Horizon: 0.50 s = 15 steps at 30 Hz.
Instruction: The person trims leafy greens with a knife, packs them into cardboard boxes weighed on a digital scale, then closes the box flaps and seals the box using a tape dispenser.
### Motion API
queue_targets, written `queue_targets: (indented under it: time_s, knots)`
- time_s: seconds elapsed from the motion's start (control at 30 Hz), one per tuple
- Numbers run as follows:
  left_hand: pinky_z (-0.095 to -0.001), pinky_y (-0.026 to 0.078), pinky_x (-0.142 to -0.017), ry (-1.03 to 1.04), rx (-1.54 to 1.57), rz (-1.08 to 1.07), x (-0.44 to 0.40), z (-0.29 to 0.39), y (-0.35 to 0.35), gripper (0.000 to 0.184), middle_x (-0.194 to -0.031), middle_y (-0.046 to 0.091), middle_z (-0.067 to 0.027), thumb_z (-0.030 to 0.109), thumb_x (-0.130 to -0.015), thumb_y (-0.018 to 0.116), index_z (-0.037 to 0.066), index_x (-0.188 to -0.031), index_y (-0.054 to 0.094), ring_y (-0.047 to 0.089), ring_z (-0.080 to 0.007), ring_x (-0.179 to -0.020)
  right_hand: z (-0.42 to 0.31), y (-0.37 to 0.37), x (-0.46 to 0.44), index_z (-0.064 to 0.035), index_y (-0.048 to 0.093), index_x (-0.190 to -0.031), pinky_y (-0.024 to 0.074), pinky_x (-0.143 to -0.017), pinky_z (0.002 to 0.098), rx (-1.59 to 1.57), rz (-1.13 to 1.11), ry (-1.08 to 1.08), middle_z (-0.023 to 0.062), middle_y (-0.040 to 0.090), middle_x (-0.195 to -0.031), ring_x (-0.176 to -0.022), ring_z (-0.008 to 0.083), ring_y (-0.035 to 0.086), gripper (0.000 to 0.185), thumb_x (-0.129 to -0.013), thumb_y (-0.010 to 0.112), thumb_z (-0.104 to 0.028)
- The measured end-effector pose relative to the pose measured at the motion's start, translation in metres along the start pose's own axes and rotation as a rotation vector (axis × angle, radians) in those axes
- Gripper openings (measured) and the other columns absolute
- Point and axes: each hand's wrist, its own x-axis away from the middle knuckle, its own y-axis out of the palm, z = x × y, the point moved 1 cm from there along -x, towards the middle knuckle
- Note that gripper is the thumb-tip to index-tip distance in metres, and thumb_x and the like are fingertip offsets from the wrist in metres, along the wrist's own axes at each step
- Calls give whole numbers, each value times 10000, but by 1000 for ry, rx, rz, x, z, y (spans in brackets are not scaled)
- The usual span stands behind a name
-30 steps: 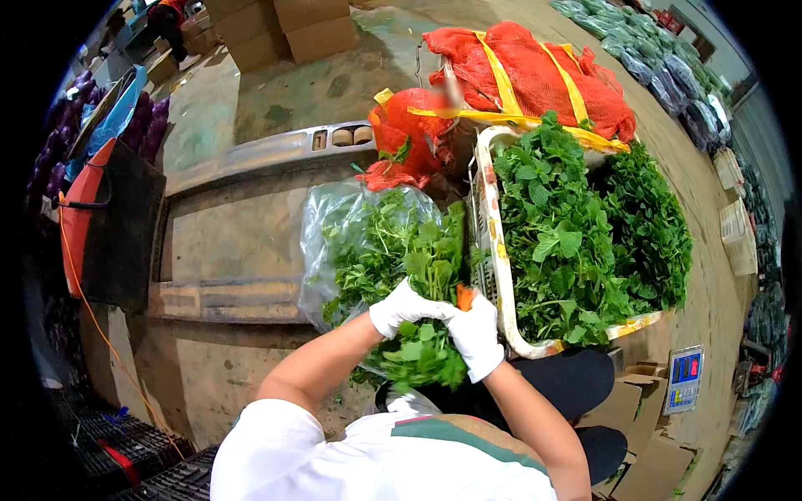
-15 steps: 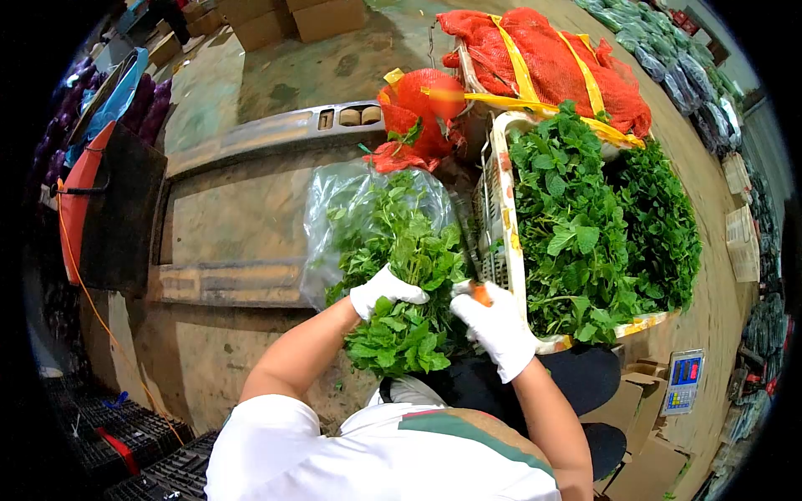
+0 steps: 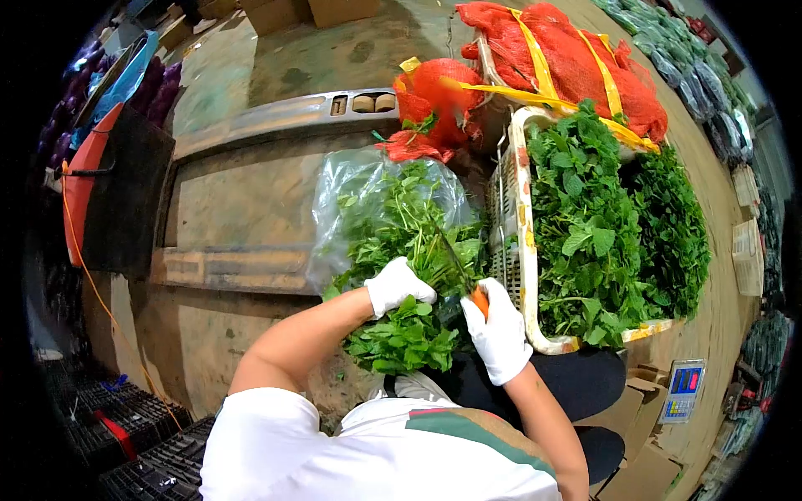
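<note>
My left hand [image 3: 399,288], in a white glove, is closed round a bunch of leafy mint [image 3: 401,338] whose leaves spread toward my lap. In my gloved right hand [image 3: 499,332] is a knife [image 3: 479,301] with an orange handle. Its dark, narrow blade points up and left, over the stems beyond my left hand. More mint lies loose on a clear plastic bag [image 3: 334,188] in front of me. To the right, a white plastic crate [image 3: 528,250] is heaped with mint bunches [image 3: 585,225].
Red mesh sacks [image 3: 568,50] with yellow straps lie behind the crate. A metal pallet-truck frame [image 3: 251,134] rests on the floor at left. A digital scale display [image 3: 683,391] and cardboard [image 3: 643,442] are at lower right. Black plastic crates [image 3: 150,476] stand at lower left.
The knife blade now shows clearly, angled across the stems. My right hand has turned slightly and shifted right, and the whole view has shifted a little.
</note>
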Motion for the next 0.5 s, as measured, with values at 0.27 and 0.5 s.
queue_targets:
  time_s: [0.27,0.5]
  knots:
    - [-249,426,-573,-36,36,-56,9,6,-21,291,-689,597,-14,44,-556,695,-4,-834,622,493,-83,-603,9,19,25,-83,473,-878,469,-454,336,534,-243,-114,97,536,-680,-538,247,579,156,-831,513,-226]
    - [-244,387,-505,-113,-21,-73,22,17,-11,198,-614,563,0,79,-559,706,23,-726,615,469,-68,-557,5,36,12,-55,471,-838,499,-487,353,540,-322,-26,136,566,-712,-583,279,610,109,-793,505,-148]
